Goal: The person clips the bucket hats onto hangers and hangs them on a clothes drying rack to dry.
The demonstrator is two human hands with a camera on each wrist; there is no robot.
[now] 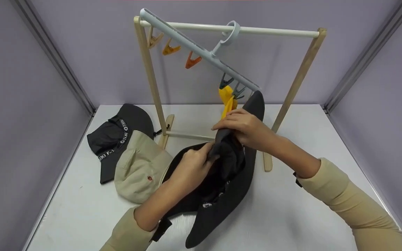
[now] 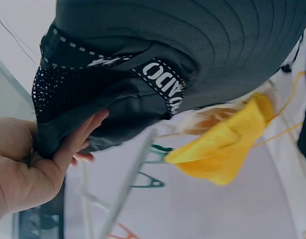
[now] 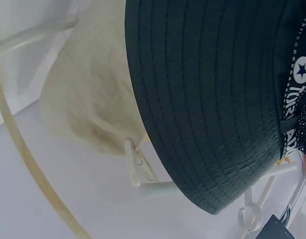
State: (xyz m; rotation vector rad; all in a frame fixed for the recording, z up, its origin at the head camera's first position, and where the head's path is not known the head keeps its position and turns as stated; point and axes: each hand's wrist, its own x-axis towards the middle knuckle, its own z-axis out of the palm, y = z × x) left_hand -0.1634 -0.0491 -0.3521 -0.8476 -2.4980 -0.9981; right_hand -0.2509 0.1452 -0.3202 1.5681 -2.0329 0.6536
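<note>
A black wide-brimmed hat (image 1: pixel 239 195), with white lettering on its band, hangs from both hands in front of the drying rack, its brim tilted steeply. The left hand (image 1: pixel 194 165) pinches the folded crown cloth between thumb and fingers; the left wrist view shows this left hand (image 2: pixel 33 164) at the hat's crown (image 2: pixel 118 114). From above, the right hand (image 1: pixel 248 129) grips the crown's upper edge. Just behind it, a yellow cloth item (image 1: pixel 228 97) hangs from a dark clip. In the right wrist view, the brim (image 3: pixel 207 99) covers most of the scene.
A pale blue hanger (image 1: pixel 187 42) with several coloured clips hooks over the wood-legged rack's white bar (image 1: pixel 277 31). A beige hat (image 1: pixel 138 170) and another black hat (image 1: pixel 131 122) lie on the white table (image 1: pixel 302 205) at left. Beige cloth (image 3: pixel 93 94) hangs from a white clip (image 3: pixel 138 162).
</note>
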